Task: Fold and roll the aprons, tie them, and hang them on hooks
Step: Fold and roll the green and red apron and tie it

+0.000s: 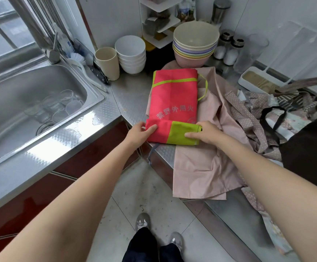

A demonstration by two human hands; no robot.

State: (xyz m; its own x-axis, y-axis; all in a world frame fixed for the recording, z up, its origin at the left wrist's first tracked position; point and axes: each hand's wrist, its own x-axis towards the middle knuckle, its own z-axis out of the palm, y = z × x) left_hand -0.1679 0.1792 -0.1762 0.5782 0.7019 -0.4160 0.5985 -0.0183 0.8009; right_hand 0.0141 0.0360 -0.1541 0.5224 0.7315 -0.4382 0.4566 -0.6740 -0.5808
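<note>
Head view. Red apron (173,99) with lime-green trim carries pale Chinese characters, upside down to the wearer; not legible enough to transcribe. It lies folded lengthwise on the steel counter (129,99), over a pink apron (206,148), at 6 o'clock from the stacked pastel bowls (195,44). Near end rolled. Left hand (141,132) pinches the roll's red end; right hand (205,132) grips the green end, fingers curled round it.

We stand in a small home kitchen, as shown by the stainless steel sink (36,103) holding glasses (59,106), the stacked bowls (195,44) and cup (107,63) on the metal counter (133,95), and the salt shakers (229,48) nearby.
</note>
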